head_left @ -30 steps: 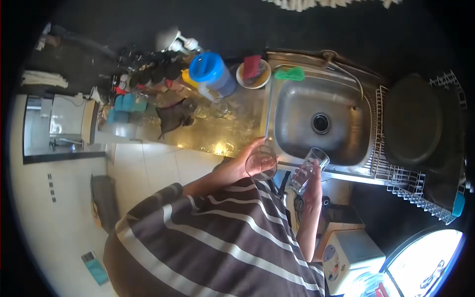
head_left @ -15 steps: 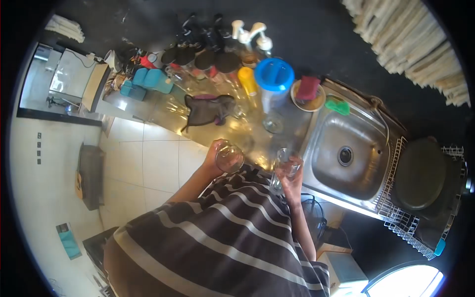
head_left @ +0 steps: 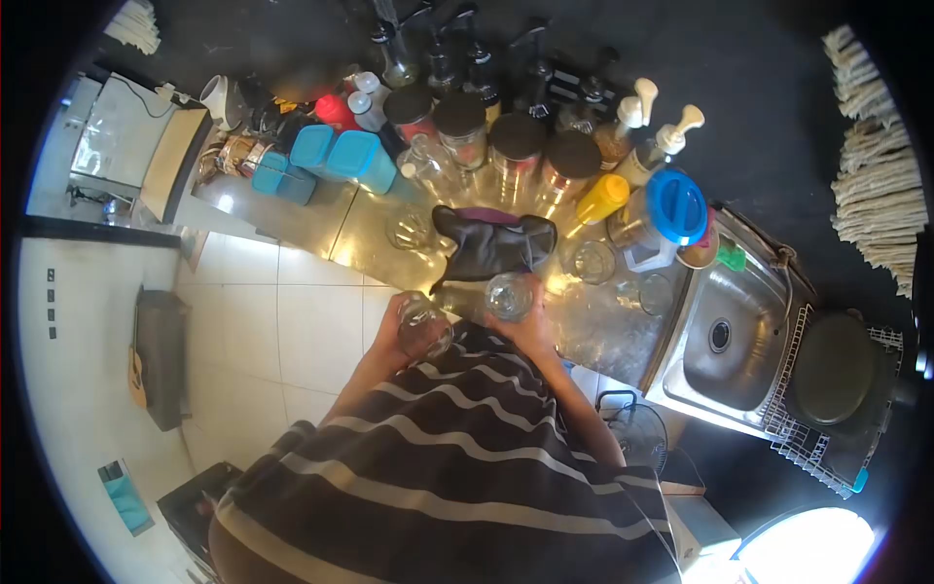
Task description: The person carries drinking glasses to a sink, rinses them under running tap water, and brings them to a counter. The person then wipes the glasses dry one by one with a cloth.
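Left hand clamps one glass; right hand clamps a second glass.

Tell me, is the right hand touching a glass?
Touching: the head view shows the right hand holding the glass, fingers curled against its side.

A pitcher with a blue lid stands near the steel sink, beside a yellow-topped bottle. Dark-lidded jars line the counter back, with light-blue boxes at one end (three, by the look of it). Past the sink, a wire rack bears a large dark oval piece
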The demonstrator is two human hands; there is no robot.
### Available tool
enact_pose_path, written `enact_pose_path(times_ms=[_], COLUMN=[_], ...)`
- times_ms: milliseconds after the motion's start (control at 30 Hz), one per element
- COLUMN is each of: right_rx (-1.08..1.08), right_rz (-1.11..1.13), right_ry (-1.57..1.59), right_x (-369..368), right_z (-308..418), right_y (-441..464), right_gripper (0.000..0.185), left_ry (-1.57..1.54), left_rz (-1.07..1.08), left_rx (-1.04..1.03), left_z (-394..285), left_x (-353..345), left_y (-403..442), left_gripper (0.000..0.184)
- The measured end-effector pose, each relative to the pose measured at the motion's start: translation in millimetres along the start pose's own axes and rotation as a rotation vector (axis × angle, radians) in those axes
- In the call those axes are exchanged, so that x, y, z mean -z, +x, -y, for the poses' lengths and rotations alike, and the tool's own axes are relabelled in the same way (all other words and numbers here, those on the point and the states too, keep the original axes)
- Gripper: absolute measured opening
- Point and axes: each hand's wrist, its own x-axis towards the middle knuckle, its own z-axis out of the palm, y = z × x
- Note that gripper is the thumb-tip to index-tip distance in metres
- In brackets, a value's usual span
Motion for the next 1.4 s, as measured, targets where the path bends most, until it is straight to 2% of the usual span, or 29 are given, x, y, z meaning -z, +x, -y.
enact_pose_path(times_ms=[33, 100, 133, 233, 300, 333, 433, 500, 533, 633, 767, 800, 833, 900, 1033, 1133, 1200, 1233, 1333, 1400], right_rx=[-0.032, 0.072, 0.008, 0.08, 0.143, 0.05, 0.095, 0.117, 0.088, 0.043, 0.077, 0.052, 0.048, -0.014, -0.017, 0.004, 0.007, -0.012, -0.008, 0.015], right_rz=[0.016, -0.082, -0.047, -0.123, -0.242, -0.24, -0.353, -0.4, -0.41, -0.395, -0.35, -0.365, -0.373, -0.349, -0.36, -0.349, -0.356, -0.362, -0.388, -0.402], right_ry=[-0.017, -0.102, 0.002, 0.0, -0.117, -0.017, -0.022, -0.009, -0.006, -0.159, -0.163, -0.048, -0.05, -0.15, -0.114, -0.071, -0.09, -0.065, -0.066, -0.095], right_x=[-8.8, -27.7, -30.4, -37.2, -37.0, -35.6, -32.1, -31.0, -30.2, -22.5, -15.9, -19.0, -19.4, -16.7, -16.0, -17.1, -18.1, -18.1, -24.0, -32.4], right_z=[-2.8, -14.4, -17.7, -31.1, -23.8, -19.4, -25.9, -40.9, -46.9, -2.4, 11.0, 9.5, 7.6, 2.9, -3.0, -12.8, -18.5, -20.8, -29.4, -39.9], right_y=[9.1, 23.9, 28.4, 48.1, 66.0, 75.9, 104.5, 119.6, 122.7, 100.7, 58.2, 48.9, 39.5, 27.0, 26.5, 38.6, 46.6, 48.9, 46.9, 31.8], right_gripper=[0.092, 0.084, 0.084, 0.084, 0.082, 0.079, 0.079, 0.08, 0.087, 0.082, 0.077, 0.077, 0.077, 0.078, 0.081, 0.082, 0.082, 0.084, 0.089, 0.091], left_ry=[-0.447, -0.468, -0.534, -0.553, -0.552, -0.577, -0.602, -0.6, -0.577, -0.645, -0.534, -0.542, -0.574, -0.629, -0.496, -0.569, -0.651, -0.612, -0.544, -0.577], left_rz=[0.017, -0.043, -0.117, -0.039, -0.08, -0.071, -0.059, -0.053, -0.043, -0.069, 0.035, 0.064, 0.083, 0.287, 0.154, 0.238, 0.227, 0.316, 0.342, 0.361], left_rx=[0.338, 0.316, 0.41, 0.388, 0.397, 0.408, 0.357, 0.339, 0.334, 0.339, 0.358, 0.361, 0.437, 0.499, 0.459, 0.48, 0.575, 0.527, 0.332, 0.324], left_z=[-8.4, -9.3, -12.5, -18.5, -24.2, -20.3, -25.7, -20.5, -18.4, -7.8, -9.8, -7.9, -7.6, 8.7, 14.7, 14.2, 10.3, 16.9, 21.4, 27.8], left_x=[15.6, 29.1, 34.3, 48.8, 53.1, 61.8, 63.8, 69.9, 73.6, 72.7, 51.6, 47.3, 44.2, 50.0, 28.6, 19.3, 12.3, 15.2, 6.6, 10.0], left_y=[3.5, 3.9, 5.0, 1.9, -0.5, 3.8, -0.9, 1.1, 2.8, 13.2, 21.9, 26.7, 29.6, 44.0, 52.1, 54.7, 52.4, 57.7, 57.8, 61.2], left_gripper=[0.041, 0.044, 0.035, 0.039, 0.04, 0.039, 0.037, 0.047, 0.047, 0.048, 0.044, 0.042, 0.042, 0.041, 0.041, 0.042, 0.042, 0.043, 0.049, 0.051])
